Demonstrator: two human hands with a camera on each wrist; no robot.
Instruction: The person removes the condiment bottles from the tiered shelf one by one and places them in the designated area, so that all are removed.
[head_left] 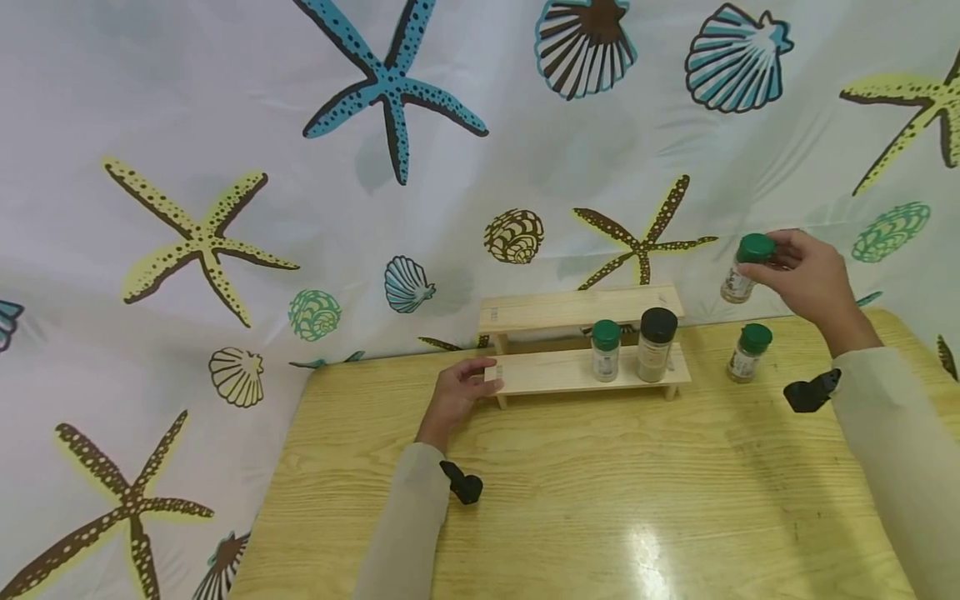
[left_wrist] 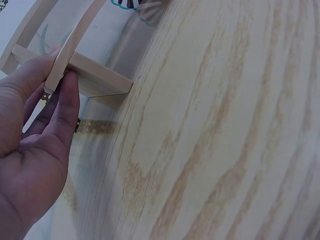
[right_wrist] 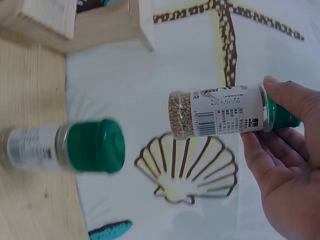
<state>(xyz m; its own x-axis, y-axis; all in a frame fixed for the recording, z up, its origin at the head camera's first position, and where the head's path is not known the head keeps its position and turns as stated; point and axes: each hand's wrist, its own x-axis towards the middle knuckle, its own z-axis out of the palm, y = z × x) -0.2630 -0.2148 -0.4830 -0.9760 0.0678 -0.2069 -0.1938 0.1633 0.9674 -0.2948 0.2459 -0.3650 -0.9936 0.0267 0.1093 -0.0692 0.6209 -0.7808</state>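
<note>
Green-capped, with pale seeds showing through its clear end, a jar is held up to the right of a two-tier wooden rack, its body projecting beyond the fingers. A person's right hand grips it around the cap, thumb opposite fingertips, the arm stretched forward and the hand turned inward. The cap is uppermost, leaning slightly right in the head view. Below, a second green-capped jar stands on the desk. The left hand, arm extended, pinches the lower shelf's left end. Another green-topped jar and a taller black-capped one stand on that shelf, before a shell-and-starfish cloth.
</note>
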